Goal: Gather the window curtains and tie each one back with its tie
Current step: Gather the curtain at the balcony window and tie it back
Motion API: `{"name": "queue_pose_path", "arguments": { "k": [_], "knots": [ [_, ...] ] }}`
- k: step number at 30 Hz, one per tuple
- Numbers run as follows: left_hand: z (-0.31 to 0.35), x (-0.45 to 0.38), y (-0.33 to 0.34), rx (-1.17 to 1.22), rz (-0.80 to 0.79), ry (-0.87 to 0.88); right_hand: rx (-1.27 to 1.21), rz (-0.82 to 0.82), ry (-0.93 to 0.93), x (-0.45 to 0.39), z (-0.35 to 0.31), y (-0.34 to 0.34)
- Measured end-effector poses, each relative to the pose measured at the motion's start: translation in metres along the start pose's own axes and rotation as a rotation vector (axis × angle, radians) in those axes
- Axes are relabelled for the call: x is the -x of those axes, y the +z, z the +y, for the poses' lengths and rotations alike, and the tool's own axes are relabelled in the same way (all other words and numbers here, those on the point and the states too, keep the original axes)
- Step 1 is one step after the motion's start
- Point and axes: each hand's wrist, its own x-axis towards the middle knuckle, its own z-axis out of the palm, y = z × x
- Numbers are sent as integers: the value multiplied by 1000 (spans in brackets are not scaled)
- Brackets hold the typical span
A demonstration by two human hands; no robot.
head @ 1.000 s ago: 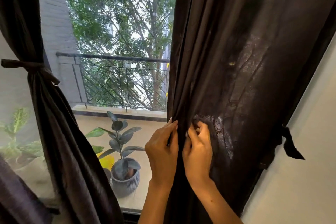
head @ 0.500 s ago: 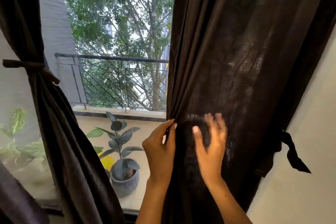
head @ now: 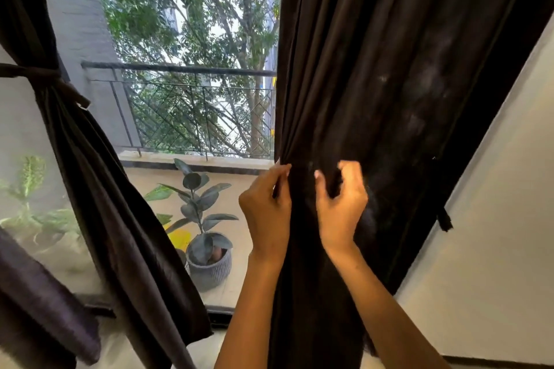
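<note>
Head view: both hands, left hand (head: 266, 207) and right hand (head: 340, 204), pinched the right curtain (head: 389, 84); loose folds might slip before its tie (head: 443, 220), at four o'clock, was reached.

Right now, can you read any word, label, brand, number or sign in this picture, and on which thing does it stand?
None: no text can be read anywhere in this view.
Right curtain: plain dark cloth, no label visible.
Left curtain and its tie: no tag readable.
Plant pot: ribbed grey, no mark.
Yellow object behind the pot: mostly hidden, no print shows.
</note>
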Motion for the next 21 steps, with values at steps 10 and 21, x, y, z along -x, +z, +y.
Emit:
{"name": "queue_pose_path", "arguments": {
  "k": [10, 21],
  "knots": [
    [9, 11, 7, 38, -16, -21, 170, -495, -199, 18, -12, -8],
    [4, 8, 11, 161, 26, -115, -104, -96, 365, -33, 17, -25]
  ]
}}
